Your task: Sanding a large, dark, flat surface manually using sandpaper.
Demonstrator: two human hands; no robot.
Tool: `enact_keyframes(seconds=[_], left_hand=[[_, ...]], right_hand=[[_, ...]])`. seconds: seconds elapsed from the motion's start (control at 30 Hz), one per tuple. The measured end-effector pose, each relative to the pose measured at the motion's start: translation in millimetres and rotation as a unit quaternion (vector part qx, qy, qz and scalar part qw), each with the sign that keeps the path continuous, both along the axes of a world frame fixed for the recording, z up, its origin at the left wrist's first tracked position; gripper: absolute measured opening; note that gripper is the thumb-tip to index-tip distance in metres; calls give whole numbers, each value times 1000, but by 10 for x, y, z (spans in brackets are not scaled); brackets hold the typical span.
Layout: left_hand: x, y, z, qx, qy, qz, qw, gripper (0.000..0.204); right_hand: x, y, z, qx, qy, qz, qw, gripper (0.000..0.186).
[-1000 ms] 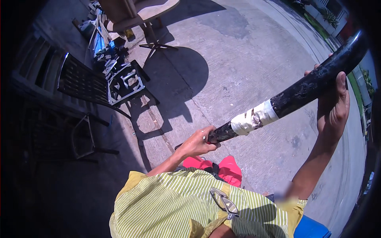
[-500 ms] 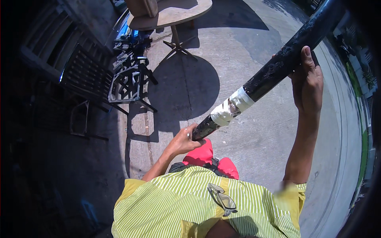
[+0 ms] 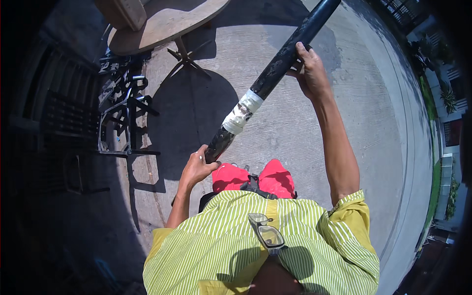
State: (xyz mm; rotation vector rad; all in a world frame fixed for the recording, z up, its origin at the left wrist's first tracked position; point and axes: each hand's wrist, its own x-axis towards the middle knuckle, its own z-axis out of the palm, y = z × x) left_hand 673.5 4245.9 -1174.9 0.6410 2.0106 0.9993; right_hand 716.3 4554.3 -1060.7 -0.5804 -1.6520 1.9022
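A long black pipe [image 3: 275, 70] with a scuffed surface slants from near my waist up to the far right, its far end cut off by the picture's upper edge. White tape [image 3: 241, 112] is wrapped around its lower part, with a dark worn patch showing between the bands. My left hand [image 3: 197, 167] is closed around the near end of the pipe. Farther up, my right hand [image 3: 313, 73] grips it from the right side, thumb lying along the top; its other fingers are partly hidden behind the pipe.
A round table [image 3: 169, 24] on a splayed-leg pedestal stands far left, with a brown box-like object [image 3: 121, 12] on it. Dark metal chair frames [image 3: 129, 115] and scrap line the left side. Concrete paving [image 3: 290, 142] stretches right toward a grass strip [image 3: 429, 187].
The pipe and both hands have shifted left in the picture, and the pipe now slants more steeply. The table and chairs also sit farther left, as my view has turned right.
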Motion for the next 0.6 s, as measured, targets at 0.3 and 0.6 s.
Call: enact_keyframes(seconds=[0.3,0.6], left_hand=[[95,432,291,-37,-11,15,999,41],[32,1852,117,-57,-1,71,996,37]], right_hand=[[-41,489,197,-61,-54,15,997,31],[-487,1972,-165,-104,-93,56,989,37]])
